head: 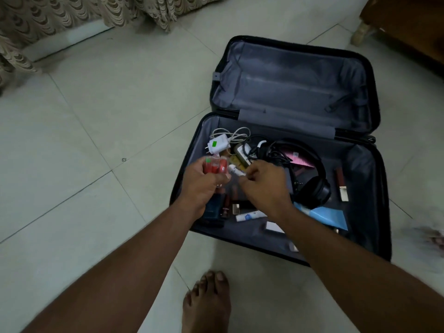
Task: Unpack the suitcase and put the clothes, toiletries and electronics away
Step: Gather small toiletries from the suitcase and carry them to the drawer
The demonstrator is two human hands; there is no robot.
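Over the open suitcase [360, 164] on the floor, our left hand [201, 181] clamps red tubes [213, 165], gathering toiletries in one fist, while our right hand [262, 181] pinches a white tube [235, 170] to add, apparently.

A pale tiled floor [101, 131] carries an open dark suitcase [374, 97], lying flat right of the middle. A bare foot [207, 306] stands at the near edge. Patterned curtains [48, 22] reach the floor at the far left corner.
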